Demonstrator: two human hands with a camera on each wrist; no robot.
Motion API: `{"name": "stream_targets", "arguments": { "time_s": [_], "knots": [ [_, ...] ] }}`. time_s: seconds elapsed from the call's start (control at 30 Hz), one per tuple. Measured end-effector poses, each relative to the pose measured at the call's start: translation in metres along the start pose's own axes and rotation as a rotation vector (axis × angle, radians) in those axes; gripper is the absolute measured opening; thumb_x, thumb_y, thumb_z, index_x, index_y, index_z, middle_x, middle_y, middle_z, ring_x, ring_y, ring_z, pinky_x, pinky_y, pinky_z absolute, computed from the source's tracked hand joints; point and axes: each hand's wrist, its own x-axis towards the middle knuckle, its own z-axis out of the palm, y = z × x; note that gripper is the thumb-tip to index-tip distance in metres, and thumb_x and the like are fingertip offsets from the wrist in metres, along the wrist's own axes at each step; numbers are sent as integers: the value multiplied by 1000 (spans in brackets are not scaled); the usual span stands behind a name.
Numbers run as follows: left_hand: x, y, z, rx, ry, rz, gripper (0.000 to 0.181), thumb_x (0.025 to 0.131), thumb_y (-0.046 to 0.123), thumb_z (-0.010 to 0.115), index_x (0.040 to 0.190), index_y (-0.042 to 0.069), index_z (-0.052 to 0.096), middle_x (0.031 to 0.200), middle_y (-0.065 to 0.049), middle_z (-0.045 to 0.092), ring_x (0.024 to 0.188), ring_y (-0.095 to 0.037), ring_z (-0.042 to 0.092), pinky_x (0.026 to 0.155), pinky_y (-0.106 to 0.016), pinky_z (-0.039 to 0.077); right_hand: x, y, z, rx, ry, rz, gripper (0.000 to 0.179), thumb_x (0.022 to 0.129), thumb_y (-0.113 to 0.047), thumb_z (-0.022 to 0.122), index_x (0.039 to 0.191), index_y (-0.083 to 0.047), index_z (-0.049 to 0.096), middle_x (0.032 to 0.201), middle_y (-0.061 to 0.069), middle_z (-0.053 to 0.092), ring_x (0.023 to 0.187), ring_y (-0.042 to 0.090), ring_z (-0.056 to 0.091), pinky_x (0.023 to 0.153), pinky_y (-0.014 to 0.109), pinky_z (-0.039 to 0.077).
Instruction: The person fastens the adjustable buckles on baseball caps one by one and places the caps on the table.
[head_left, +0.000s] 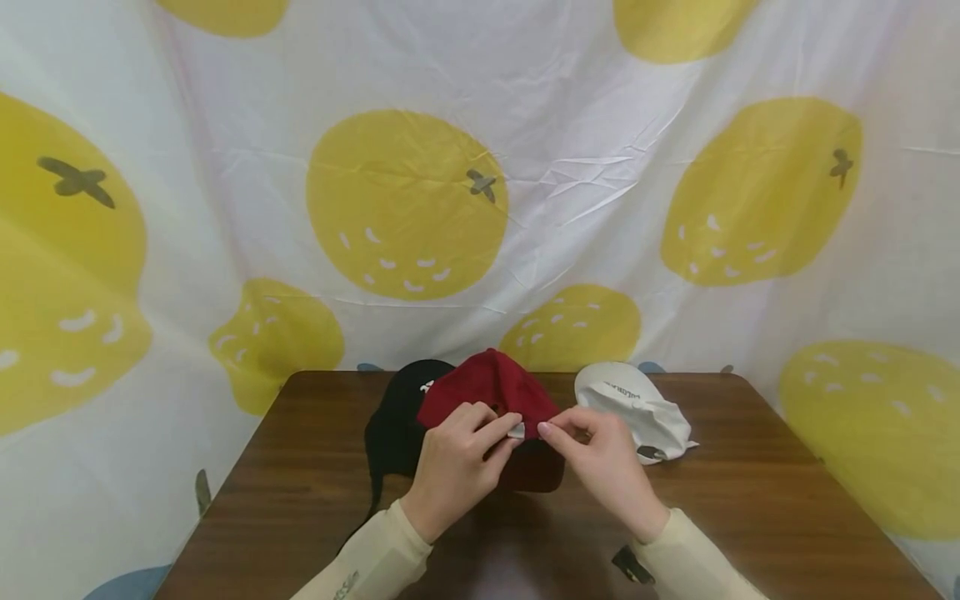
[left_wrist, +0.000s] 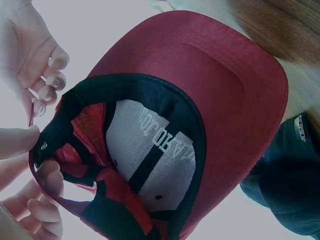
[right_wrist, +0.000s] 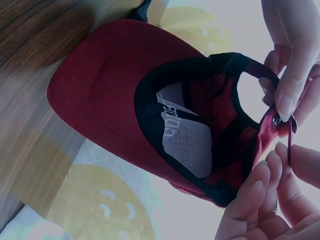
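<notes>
Sleeves (head_left: 378, 554), left grip (head_left: 461, 458), right grip (head_left: 606, 462), both pinching red cap (head_left: 483, 379)

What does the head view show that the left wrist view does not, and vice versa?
Only the head view shows the white cap and yellow lemon prints. Only the left wrist view shows the pale panel and lettering inside the red cap. Both show the red cap, black cap, wooden table, left hand and right hand.

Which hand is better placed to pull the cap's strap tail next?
Probably the right hand: it pinches the strap tail, while the left hand grips the red cap at the metal fitting.
</notes>
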Motion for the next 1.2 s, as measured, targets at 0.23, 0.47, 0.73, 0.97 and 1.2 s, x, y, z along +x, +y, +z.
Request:
{"name": "stream_targets", "arguments": {
  "time_s": [0.23,0.47,0.73,0.97,1.2],
  "knots": [
    [-2,0,0,2,8,2,28,84,22,83,111,17,78,85,3,61,76,-11,55,60,-21,51,-1,0,-1,-18,6,10,7,90,-25,78,84,-25,75,72,-14,66,67,13,57,60,28,47],
    [-3,0,0,-2,16,-4,27,84,22,82,110,18,78,83,4,60,75,-11,54,59,-21,50,-1,1,-1,-29,12,10,7,90,-26,79,84,-25,75,72,-14,65,66,12,57,59,28,46],
    [-1,-1,0,-8,26,5,26,85,22,82,110,18,78,82,4,59,74,-11,53,59,-21,50,-1,3,-3,-29,14,7,7,90,-29,78,85,-26,75,71,-11,65,65,13,55,57,28,46],
    [0,-3,-1,-4,26,12,26,85,23,82,110,18,79,83,3,60,75,-11,53,59,-22,51,1,4,-5,-24,12,6,6,90,-30,78,86,-26,75,69,-10,63,64,14,55,55,28,45],
    [-1,-2,-1,-3,23,17,26,85,21,82,110,17,78,82,3,59,75,-11,53,60,-22,50,-2,7,-3,13,14,4,10,92,-35,75,87,-26,76,69,-7,63,64,15,55,55,28,45]
  ]
}}
